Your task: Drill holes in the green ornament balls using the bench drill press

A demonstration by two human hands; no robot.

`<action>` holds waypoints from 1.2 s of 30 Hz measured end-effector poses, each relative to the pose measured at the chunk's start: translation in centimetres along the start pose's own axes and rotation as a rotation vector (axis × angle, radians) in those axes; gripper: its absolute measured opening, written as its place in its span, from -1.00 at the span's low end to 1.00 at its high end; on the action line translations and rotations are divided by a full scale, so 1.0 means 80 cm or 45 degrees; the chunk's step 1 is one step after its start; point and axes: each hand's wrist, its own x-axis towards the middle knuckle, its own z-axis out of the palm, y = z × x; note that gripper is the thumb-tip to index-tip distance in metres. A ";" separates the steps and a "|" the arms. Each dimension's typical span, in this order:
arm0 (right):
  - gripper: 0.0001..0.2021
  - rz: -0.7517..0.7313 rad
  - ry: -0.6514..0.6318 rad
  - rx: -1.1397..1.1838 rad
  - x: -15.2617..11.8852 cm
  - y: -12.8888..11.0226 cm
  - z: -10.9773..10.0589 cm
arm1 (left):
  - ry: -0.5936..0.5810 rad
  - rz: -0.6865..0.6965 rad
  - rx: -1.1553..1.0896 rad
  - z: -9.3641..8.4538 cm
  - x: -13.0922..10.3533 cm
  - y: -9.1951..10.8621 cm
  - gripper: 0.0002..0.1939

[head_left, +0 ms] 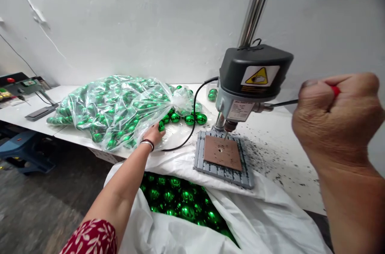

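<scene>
My left hand [154,134] reaches to the mouth of a clear plastic bag [114,109] full of shiny green balls. Its fingers are closed on one green ball [161,125], partly hidden by them. At the right, my right hand [337,125] makes a fist around the lever [285,103] of a small drill press [255,73]; a bit of red shows between the fingers. Below the drill's chuck [231,125], a brown square board [215,152] with a small hole lies on the grey slotted base [200,158]. No ball sits on the board.
Several loose green balls [189,119] lie by the bag mouth. A white sack [168,230] with green balls inside hangs open at the table's front. Dark shavings [258,154] litter the white table. A black cable [195,105] loops beside the drill. A blue stool [27,150] stands left.
</scene>
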 end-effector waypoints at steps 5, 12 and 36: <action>-0.61 -0.056 -0.004 0.070 -0.006 -0.002 -0.006 | -0.049 0.204 0.018 0.019 -0.006 0.017 -0.24; -0.67 -0.061 0.057 0.206 -0.005 -0.003 -0.003 | -0.097 0.207 -0.197 0.008 -0.042 0.027 -0.33; -0.77 -0.055 -0.025 0.307 -0.011 -0.003 -0.007 | -0.728 0.421 -1.206 0.029 -0.096 0.115 -0.37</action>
